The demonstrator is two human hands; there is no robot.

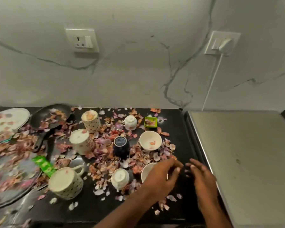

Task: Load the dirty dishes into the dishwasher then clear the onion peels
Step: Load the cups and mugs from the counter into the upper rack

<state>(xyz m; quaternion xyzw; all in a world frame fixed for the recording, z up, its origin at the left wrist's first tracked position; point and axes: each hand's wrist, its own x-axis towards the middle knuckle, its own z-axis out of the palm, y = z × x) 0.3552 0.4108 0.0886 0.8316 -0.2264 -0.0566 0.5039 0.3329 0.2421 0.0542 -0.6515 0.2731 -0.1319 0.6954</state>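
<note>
left hand [163, 176] + right hand [202, 176] near edge, both grips loose, holding nothing | white bowl [147, 171] right under left hand, so left's closer | peels everywhere lol

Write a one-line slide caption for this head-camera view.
Both hands hover over a black counter strewn with onion peels and cups.

Three spotted mugs [82, 142], two open bowls [150, 140], one frying pan [49, 114], two hands [164, 176].

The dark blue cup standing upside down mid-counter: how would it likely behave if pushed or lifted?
The dark blue cup looks glazed, so probably rigid, breakable and somewhat slick. Standing inverted on loose onion peels, it may skid or tip if pushed.
</note>
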